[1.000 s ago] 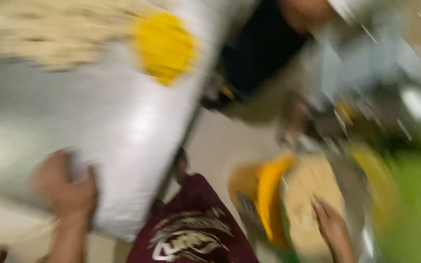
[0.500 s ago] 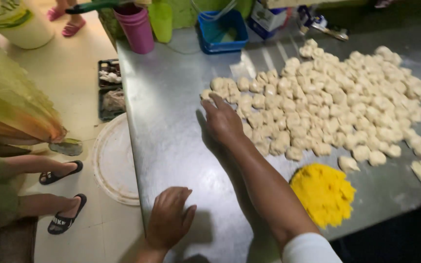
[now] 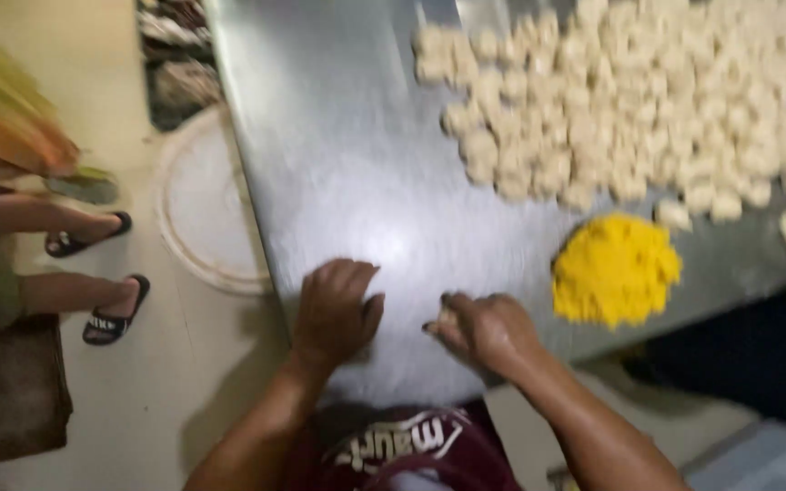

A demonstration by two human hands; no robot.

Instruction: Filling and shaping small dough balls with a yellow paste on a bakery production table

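Steel table [image 3: 338, 173], both hands [image 3: 334, 314] curled.

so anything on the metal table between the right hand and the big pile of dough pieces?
Nothing visible. The right hand rests near the table's front edge, and bare metal runs from it up to the dough pieces. The yellow mound sits off to its right, beside that path.

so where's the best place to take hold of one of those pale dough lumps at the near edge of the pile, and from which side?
Probably from above, pinching across the lump's sides with fingertips. It sits slightly apart on the flat metal table, low and rounded, with no handle. The near side is open; the pile crowds the far side and the yellow powder heap lies just in front. Blur hides finer shape.
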